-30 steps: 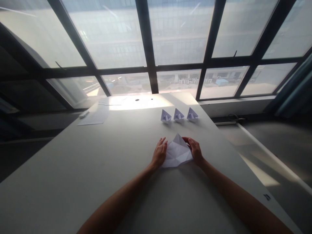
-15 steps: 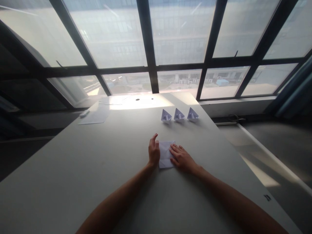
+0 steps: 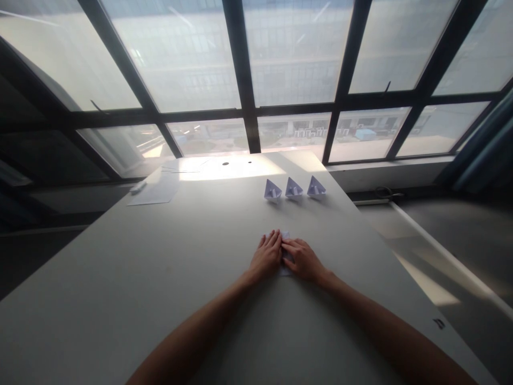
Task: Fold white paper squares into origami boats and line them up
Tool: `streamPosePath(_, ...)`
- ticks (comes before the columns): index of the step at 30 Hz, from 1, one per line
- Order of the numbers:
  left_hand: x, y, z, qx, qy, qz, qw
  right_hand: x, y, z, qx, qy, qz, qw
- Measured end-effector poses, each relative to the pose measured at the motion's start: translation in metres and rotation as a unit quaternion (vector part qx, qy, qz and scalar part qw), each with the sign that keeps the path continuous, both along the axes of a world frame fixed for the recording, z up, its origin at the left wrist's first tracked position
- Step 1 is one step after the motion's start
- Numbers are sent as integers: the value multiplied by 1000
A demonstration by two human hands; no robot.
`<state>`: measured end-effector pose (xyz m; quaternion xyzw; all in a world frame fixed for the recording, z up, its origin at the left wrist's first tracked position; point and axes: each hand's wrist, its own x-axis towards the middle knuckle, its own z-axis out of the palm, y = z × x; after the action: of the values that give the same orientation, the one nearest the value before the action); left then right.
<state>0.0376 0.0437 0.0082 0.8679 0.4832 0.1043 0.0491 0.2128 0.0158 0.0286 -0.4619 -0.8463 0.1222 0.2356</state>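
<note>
A small folded sheet of white paper lies on the table in front of me, mostly hidden under my hands. Over its left part rests my left hand, flat with fingers stretched out. My right hand presses on the right part, its fingers a little bent and the thumb apart. The fingertips of both hands meet near the paper's middle. Beyond them stand three folded paper shapes in a row: a left one, a middle one and a right one.
The white table reaches toward large dark-framed windows. At its far left lie flat paper sheets with a small white object at their edge. A dark mark sits near the right table edge. A blue curtain hangs at the right.
My left hand has moved right, from the paper's left edge onto the paper, and now lies flat beside my right hand. The right hand has shifted slightly.
</note>
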Motion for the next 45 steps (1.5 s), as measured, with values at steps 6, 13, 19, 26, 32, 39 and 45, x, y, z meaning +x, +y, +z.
streamPosePath(6,-1,-1,-1,23,42,-15,999,2,4,-11,-19,-57,-20,998)
streamPosePath(13,-1,1,-1,13,42,-24,999,0,9,-16,-34,-126,-87,988)
streamPosePath(19,1,-2,4,7,39,-31,999,4,13,-17,-38,-132,-109,984)
streamPosePath(26,2,-2,4,11,55,-36,998,2,9,-15,-41,-138,-117,983)
streamPosePath(32,3,0,1,19,66,-30,997,-7,-21,-8,-42,-158,-137,977)
streamPosePath(39,4,0,1,25,67,-31,997,-25,-70,-1,-38,-198,-151,968)
streamPosePath(45,6,1,1,25,77,-29,996,-38,-96,1,-29,-212,-158,964)
